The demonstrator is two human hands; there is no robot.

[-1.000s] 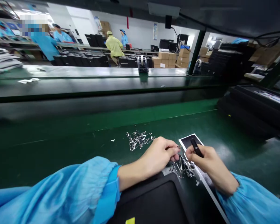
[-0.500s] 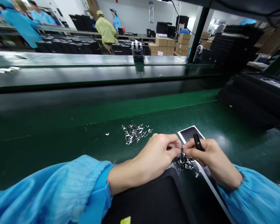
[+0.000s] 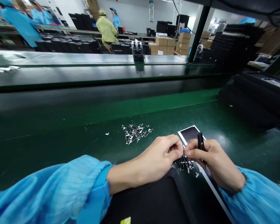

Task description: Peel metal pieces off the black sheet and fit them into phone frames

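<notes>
My left hand (image 3: 157, 157) is closed in a pinch, its thumb and fingertips meeting my right fingertips. Whatever it pinches is too small to make out. A black pen-like tool (image 3: 201, 142) stands up between the fingers of my right hand (image 3: 216, 158), which is closed around it. Directly below both hands lies a pile of small metallic strips (image 3: 183, 164), partly covered by the fingers. A second pile of similar strips (image 3: 135, 133) is spread on the green bench to the left. Behind my right hand, a white-edged sheet with dark patterned rows (image 3: 190, 133) is partly hidden.
A black flat case (image 3: 149, 202) with a yellow sticker (image 3: 125, 221) lies under my left forearm. Black cases (image 3: 256, 99) are stacked at right. A tape dispenser (image 3: 137, 51) stands on the raised ledge. Several people work in the background.
Both hands have shifted slightly to the right, still together at the fingertips. The black tool now stands more upright. The piles look much the same.
</notes>
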